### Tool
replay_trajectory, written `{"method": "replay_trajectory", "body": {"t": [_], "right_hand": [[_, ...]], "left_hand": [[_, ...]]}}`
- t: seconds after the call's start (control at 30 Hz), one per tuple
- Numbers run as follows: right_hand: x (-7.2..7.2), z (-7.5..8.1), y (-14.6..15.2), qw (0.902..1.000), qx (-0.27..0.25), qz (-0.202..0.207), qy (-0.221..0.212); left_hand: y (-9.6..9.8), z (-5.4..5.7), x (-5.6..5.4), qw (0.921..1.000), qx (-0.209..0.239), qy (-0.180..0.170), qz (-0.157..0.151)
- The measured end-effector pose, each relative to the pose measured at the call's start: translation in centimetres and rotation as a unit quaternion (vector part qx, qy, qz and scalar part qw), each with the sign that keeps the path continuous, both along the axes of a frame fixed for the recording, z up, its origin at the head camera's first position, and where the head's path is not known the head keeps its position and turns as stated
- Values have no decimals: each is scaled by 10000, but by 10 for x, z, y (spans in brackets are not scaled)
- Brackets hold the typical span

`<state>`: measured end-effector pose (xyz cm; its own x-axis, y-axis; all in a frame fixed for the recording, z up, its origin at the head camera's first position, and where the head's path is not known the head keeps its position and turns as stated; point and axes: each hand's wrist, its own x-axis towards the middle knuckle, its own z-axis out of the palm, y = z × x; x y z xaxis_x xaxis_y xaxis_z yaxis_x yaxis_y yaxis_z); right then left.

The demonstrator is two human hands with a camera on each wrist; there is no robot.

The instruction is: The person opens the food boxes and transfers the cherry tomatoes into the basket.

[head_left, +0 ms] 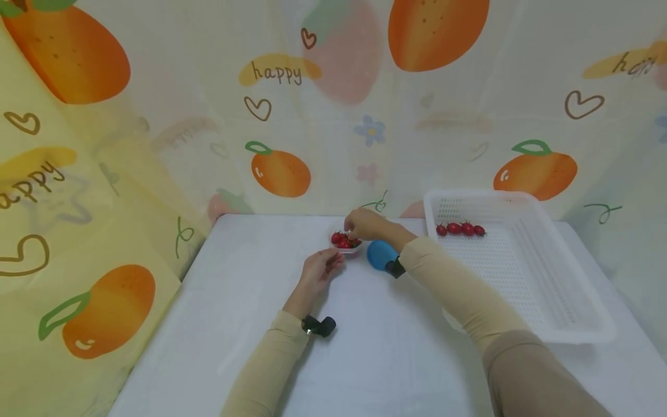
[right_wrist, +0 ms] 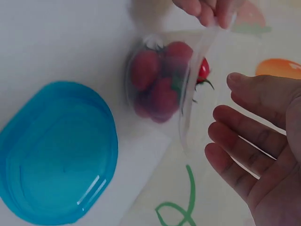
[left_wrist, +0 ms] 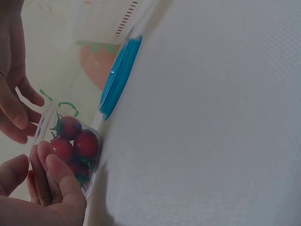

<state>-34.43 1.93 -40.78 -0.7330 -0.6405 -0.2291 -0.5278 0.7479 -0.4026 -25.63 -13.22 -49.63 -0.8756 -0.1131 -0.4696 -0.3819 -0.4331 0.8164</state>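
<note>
Right wrist: right hand (right_wrist: 278, 170), fingers parted; left hand (right_wrist: 208, 10) touches container (right_wrist: 189, 92).

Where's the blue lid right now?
In the head view, the blue lid lies on the white table, just right of the tomato tub, left of the white basket.

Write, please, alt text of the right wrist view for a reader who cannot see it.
A person's right hand, fingers loosely curved and holding nothing, is near a clear container of small red tomatoes. At the top edge, the left hand touches or nearly touches its rim. At picture left, a blue lid-like piece lies on the white table.
</note>
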Motion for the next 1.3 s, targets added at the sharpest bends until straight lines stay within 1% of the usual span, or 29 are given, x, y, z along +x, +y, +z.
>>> {"method": "replay_trajectory", "body": {"t": [0.23,0.37,0.6,0.8,1.0,1.3], "right_hand": [[2,-13,-10,9999,115,-46,-79],[2,-16,-13,9997,127,-111,-198],[1,-23,-17,9992,319,-175,-157],[-2,-29,-22,9992,317,-217,-146],[-3,-31,-23,9995,257,-174,-103],[-8,-30,-22,9985,375,-12,-404]], "left_hand": [[-2,-2,0,10000,8,41,-42],[-1,-2,0,10000,-1,86,-19],[0,-3,-1,9999,24,127,29],[-1,-4,-2,9999,-53,98,49],[-2,-2,-1,10000,-62,68,38],[-1,0,0,10000,-42,71,15]]}}
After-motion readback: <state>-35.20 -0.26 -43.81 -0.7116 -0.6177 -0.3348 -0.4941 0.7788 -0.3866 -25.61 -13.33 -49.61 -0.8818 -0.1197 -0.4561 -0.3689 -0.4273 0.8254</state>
